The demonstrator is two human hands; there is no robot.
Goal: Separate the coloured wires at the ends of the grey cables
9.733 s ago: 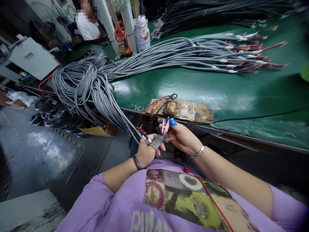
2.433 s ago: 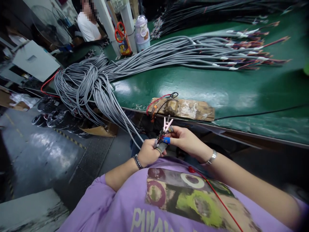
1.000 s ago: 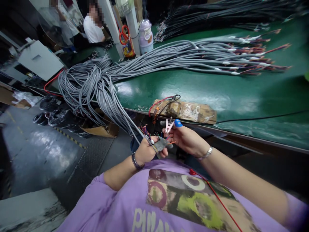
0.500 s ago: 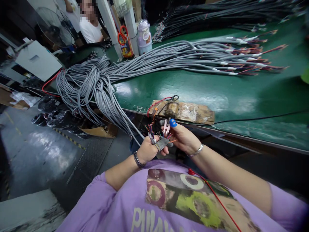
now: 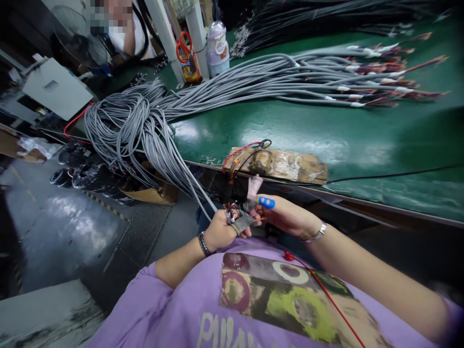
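My left hand [image 5: 222, 230] is closed around the end of a grey cable, its thumb in a grey cover with a band around it. Thin coloured wires [image 5: 234, 211] fan out of the grip, some with bare copper tips. My right hand [image 5: 281, 215], a blue cover on its thumb, is pinched close against these wires. A small pale pink clip-like piece [image 5: 255, 184] sticks up from its fingers, its exact kind unclear. The right fingertips are partly hidden. Grey cables [image 5: 177, 166] run from my left hand up to the bench.
On the green bench [image 5: 290, 121] lies a long bundle of grey cables [image 5: 253, 82] with stripped ends. A wooden block [image 5: 290, 166] with wires sits at the front edge. Red-handled scissors [image 5: 184, 46], a lilac bottle [image 5: 218, 48] and black cables [image 5: 319, 24] are behind. A person [image 5: 126, 38] is at the back left.
My right hand has shifted slightly right and down, and its thumb has turned flatter. The pale pink piece now points further up. The left hand keeps its hold almost in place.
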